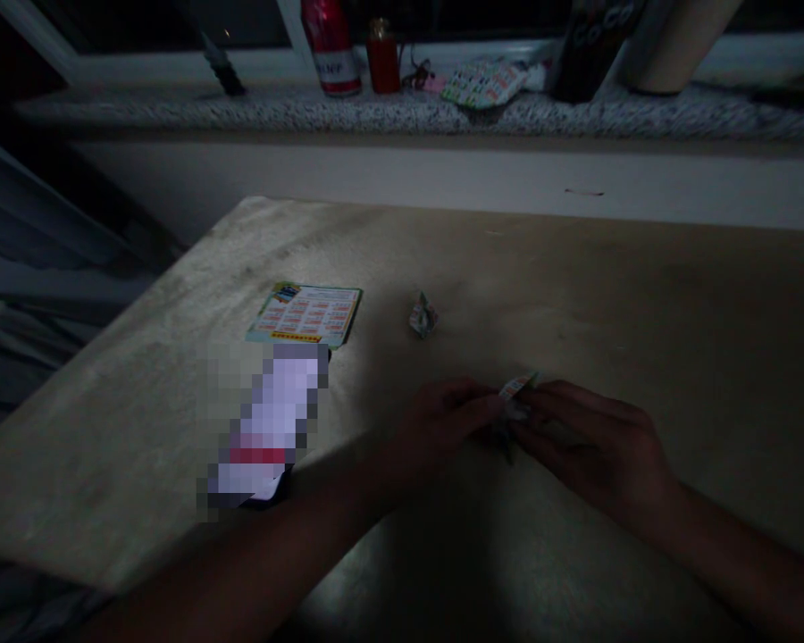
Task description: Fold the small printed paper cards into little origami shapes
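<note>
Left hand and right hand are pinching printed paper; a phone is lying toward the left edge of the tabletop.

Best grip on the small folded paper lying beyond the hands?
Probably a light pinch across the middle of the folded paper, coming from the right: the printed card lies to its left, and the small, creased, pointed shape looks easily crushed.

A small folded paper, whitish with reddish print, slants upward between the fingers, its lower part dim.
</note>
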### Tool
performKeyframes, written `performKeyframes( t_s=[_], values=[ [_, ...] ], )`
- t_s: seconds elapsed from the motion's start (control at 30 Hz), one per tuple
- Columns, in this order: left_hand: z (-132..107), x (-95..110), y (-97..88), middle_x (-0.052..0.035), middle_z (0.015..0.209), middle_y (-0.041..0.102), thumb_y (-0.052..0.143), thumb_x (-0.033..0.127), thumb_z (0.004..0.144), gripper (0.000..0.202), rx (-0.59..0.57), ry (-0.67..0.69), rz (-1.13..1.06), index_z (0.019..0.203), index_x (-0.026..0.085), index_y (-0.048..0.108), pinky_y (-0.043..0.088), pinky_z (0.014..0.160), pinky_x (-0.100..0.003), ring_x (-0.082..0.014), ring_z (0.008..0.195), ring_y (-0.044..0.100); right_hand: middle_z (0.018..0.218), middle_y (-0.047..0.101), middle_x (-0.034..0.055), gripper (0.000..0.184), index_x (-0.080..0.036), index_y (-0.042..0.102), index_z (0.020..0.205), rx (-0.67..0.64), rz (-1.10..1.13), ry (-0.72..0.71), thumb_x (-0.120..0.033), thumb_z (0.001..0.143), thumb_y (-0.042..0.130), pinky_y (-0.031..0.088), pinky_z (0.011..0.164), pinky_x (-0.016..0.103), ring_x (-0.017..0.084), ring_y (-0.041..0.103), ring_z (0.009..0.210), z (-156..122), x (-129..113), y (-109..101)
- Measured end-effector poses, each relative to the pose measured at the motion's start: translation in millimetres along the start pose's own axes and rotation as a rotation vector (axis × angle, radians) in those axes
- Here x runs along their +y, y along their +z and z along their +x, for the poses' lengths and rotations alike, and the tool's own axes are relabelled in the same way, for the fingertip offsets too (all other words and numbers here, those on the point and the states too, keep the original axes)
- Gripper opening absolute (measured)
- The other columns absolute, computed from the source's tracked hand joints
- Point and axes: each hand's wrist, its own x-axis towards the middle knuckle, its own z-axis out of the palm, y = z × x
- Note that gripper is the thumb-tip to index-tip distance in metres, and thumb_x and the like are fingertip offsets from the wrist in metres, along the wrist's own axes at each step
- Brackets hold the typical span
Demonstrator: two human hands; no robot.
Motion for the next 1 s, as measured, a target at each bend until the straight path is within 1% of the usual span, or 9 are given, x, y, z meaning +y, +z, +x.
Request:
performKeyframes(
  t_s=[0.07,0.17,0.23,0.3,0.33,0.43,0.5,0.6,1.0],
  values=[
    [-2,5,-2.4,-0.0024,0.072,0.064,0.063,0.041,0.086,0.029,0.062,0.029,0.106,0.089,0.013,0.066,0.048,0.065,-0.029,-0.0145,0.065,0.061,0.089,0.074,0.0043,0.016,-0.018,0.068,0.105,-0.022,0.005,0.036,-0.018,0.089,0.070,0.058,0.065,0.020,0.012,0.071,0.071,7,2,-6],
    [-9,16,-8.0,-0.0013,0.075,0.063,0.060,0.036,0.087,0.022,0.174,0.154,0.463,0.092,0.015,0.065,0.046,0.063,-0.027,-0.0139,0.067,0.060,0.089,0.076,0.0029,0.015,-0.020,0.073,0.103,-0.122,0.016,0.106,-0.025,0.089,0.070,0.055,0.060,0.021,0.012,0.070,0.068,34,7,-16],
    [-15,23,-12.2,-0.0034,0.085,0.067,0.059,0.033,0.088,0.021,0.230,0.261,0.728,0.100,0.016,0.064,0.046,0.067,-0.027,-0.0153,0.075,0.062,0.081,0.075,0.0014,0.018,-0.019,0.076,0.099,-0.209,0.011,0.156,-0.032,0.087,0.072,0.052,0.056,0.022,0.012,0.069,0.062,63,10,-20],
    [-21,28,-16.5,-0.0038,0.086,0.066,0.057,0.031,0.090,0.017,0.281,0.357,0.983,0.094,0.016,0.064,0.043,0.066,-0.027,-0.0152,0.074,0.060,0.078,0.077,0.0011,0.017,-0.019,0.078,0.095,-0.286,-0.060,0.159,-0.031,0.088,0.069,0.049,0.056,0.022,0.014,0.071,0.062,98,13,-19],
    [-23,30,-18.6,-0.0034,0.082,0.065,0.055,0.031,0.091,0.017,0.290,0.386,1.095,0.089,0.016,0.064,0.040,0.063,-0.027,-0.0146,0.071,0.058,0.076,0.078,0.0005,0.017,-0.020,0.080,0.094,-0.388,-0.106,0.126,-0.030,0.087,0.069,0.048,0.058,0.022,0.014,0.071,0.065,116,14,-17],
    [-27,33,-24.8,-0.0010,0.069,0.060,0.053,0.033,0.093,0.026,0.293,0.398,1.341,0.074,0.017,0.061,0.031,0.056,-0.027,-0.0128,0.058,0.051,0.073,0.078,-0.0004,0.015,-0.022,0.082,0.090,-0.556,-0.193,0.049,-0.025,0.080,0.071,0.044,0.060,0.024,0.016,0.071,0.067,164,18,-5],
    [-29,34,-28.1,0.0000,0.063,0.058,0.051,0.035,0.094,0.031,0.291,0.367,1.423,0.071,0.017,0.060,0.028,0.054,-0.028,-0.0125,0.054,0.049,0.075,0.078,0.0009,0.017,-0.022,0.083,0.091,-0.664,-0.274,-0.009,-0.026,0.081,0.069,0.043,0.061,0.025,0.016,0.070,0.068,186,20,6],
    [-29,36,-30.1,-0.0003,0.061,0.058,0.050,0.039,0.095,0.035,0.284,0.318,1.482,0.069,0.018,0.061,0.027,0.053,-0.028,-0.0133,0.052,0.049,0.076,0.078,0.0031,0.018,-0.021,0.083,0.090,-0.712,-0.306,-0.041,-0.027,0.078,0.072,0.042,0.063,0.027,0.016,0.068,0.067,202,22,19],
    [-28,43,-31.5,-0.0056,0.072,0.065,0.044,0.043,0.097,0.037,0.253,0.204,1.540,0.079,0.018,0.064,0.032,0.057,-0.031,-0.0182,0.061,0.058,0.090,0.081,0.0092,0.027,-0.019,0.082,0.101,-0.841,-0.417,-0.056,-0.030,0.079,0.072,0.048,0.072,0.030,0.022,0.072,0.079,209,21,40]
  ],
)
